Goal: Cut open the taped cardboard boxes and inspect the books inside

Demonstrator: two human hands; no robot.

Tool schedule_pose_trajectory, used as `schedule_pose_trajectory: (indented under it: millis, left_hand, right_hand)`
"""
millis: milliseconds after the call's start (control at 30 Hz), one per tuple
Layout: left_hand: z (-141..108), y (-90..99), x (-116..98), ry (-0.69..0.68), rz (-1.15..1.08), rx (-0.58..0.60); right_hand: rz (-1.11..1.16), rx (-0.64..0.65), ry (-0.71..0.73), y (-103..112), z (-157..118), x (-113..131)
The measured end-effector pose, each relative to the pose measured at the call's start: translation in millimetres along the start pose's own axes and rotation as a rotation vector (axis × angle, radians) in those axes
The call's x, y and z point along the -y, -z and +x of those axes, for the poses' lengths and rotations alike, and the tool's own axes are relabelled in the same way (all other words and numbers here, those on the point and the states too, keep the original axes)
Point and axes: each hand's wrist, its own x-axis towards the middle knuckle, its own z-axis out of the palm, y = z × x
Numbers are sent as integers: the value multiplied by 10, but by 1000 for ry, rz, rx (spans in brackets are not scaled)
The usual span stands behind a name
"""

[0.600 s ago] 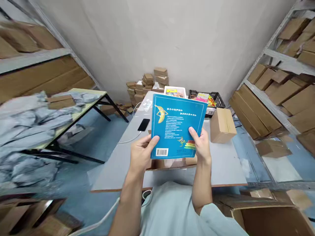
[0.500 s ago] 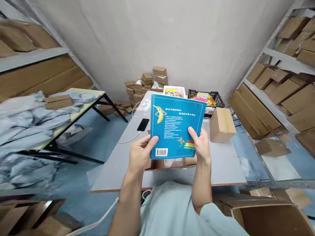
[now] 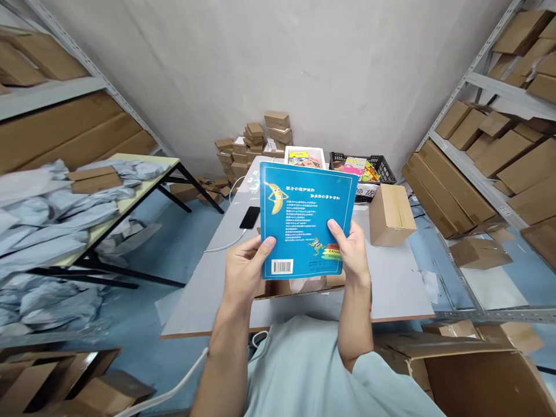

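Observation:
A blue book [image 3: 299, 202] with a banana cartoon, lines of text and a barcode faces me, held up above the table. My left hand [image 3: 245, 266] grips its lower left edge, thumb on the cover. On the lower right edge my right hand [image 3: 353, 249] is closed, its thumb also pressed on the cover. Below and behind the book lies an open cardboard box [image 3: 271, 288], mostly hidden by it. A black phone [image 3: 250, 218] with a white cable rests on the table to the left of the book.
On the grey table [image 3: 204, 301] stand a closed carton [image 3: 391, 217], a white bin [image 3: 324, 155] and a black crate [image 3: 384, 165] holding colourful books. Grey parcels cover a side table [image 3: 147, 191] at left. A large open carton [image 3: 478, 376] sits at lower right.
The book has shifted slightly left in view, still in both hands. The surroundings have also shifted a little with the camera.

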Motion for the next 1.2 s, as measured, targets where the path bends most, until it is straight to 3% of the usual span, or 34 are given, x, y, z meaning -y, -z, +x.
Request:
schedule_pose_trajectory:
  millis: [1200]
  left_hand:
    - [-110, -51, 38, -47, 18, -69]
  right_hand:
    - [-32, 7, -39, 8, -32, 52]
